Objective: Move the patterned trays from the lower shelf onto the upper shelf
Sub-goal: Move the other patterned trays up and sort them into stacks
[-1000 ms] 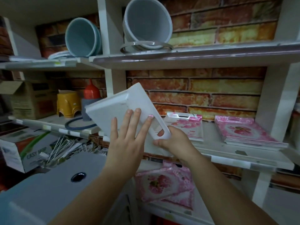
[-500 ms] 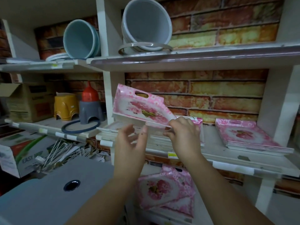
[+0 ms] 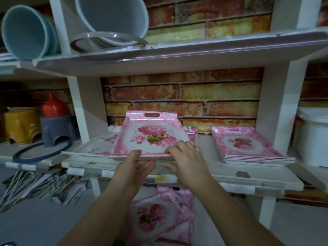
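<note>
A pink flowered tray (image 3: 150,135) lies face up on a stack of trays on the upper shelf (image 3: 266,181), its handle slot toward the brick wall. My left hand (image 3: 134,167) grips its near edge from below, thumb on the rim. My right hand (image 3: 184,157) holds the near right corner, fingers over the rim. A second stack of pink trays (image 3: 248,148) sits to the right on the same shelf. More pink trays (image 3: 159,219) lie on the lower shelf under my arms.
A pale tray (image 3: 88,150) pokes out left under the held one. Grey and blue basins (image 3: 113,20) lean on the top shelf. Yellow and grey stools (image 3: 23,125) and a blue ring stand left. A white tub (image 3: 312,137) stands right.
The tray was turned from underside-up to pattern-up and lowered from mid-air onto the left stack. Both hands now hold its near edge. The camera moved closer to the shelf.
</note>
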Available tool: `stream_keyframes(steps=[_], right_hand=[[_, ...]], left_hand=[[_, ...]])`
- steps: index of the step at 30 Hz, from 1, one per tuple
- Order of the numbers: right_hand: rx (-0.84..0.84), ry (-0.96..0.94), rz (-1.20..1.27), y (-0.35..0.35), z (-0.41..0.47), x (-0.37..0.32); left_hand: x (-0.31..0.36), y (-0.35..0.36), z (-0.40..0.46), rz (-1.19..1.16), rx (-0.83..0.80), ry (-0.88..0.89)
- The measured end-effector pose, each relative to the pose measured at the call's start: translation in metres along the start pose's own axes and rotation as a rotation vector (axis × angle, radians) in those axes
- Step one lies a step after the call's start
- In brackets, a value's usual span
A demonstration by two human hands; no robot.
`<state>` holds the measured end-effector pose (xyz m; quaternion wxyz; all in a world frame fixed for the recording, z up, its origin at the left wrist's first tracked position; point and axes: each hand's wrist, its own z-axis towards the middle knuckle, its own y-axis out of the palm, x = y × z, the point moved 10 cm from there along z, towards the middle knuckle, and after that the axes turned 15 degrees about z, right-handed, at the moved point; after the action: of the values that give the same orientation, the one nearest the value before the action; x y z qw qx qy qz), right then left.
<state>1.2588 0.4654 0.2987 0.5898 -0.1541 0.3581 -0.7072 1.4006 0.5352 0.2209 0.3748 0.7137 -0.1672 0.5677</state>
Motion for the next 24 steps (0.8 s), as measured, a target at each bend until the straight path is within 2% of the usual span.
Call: stream_keyframes(steps=[3,11,15,18,21,24], right_hand=[[-0.008,0.006,0.065,-0.001,0.008,0.022],[-0.181,-0.012,-0.015,0.036,0.026,0.063],[-0.183,-0.016,0.015,0.051,0.026,0.077],[-0.145,-0.026,0.062,0.055,0.029,0.084],[-0.168,-0.022,0.054,0.065,0.034,0.086],[-0.164,-0.014,0.045,0.074,0.036,0.089]], left_hand=[[-0.008,0.010,0.025,0.017,-0.043,-0.018],[-0.035,0.024,0.067,0.051,-0.058,-0.124],[-0.046,0.024,0.082,0.046,-0.102,-0.186],[-0.044,0.011,0.090,0.319,-0.135,-0.195],[-0.040,-0.006,0.098,0.665,-0.052,-0.146],[-0.038,-0.005,0.102,0.757,0.021,-0.124]])
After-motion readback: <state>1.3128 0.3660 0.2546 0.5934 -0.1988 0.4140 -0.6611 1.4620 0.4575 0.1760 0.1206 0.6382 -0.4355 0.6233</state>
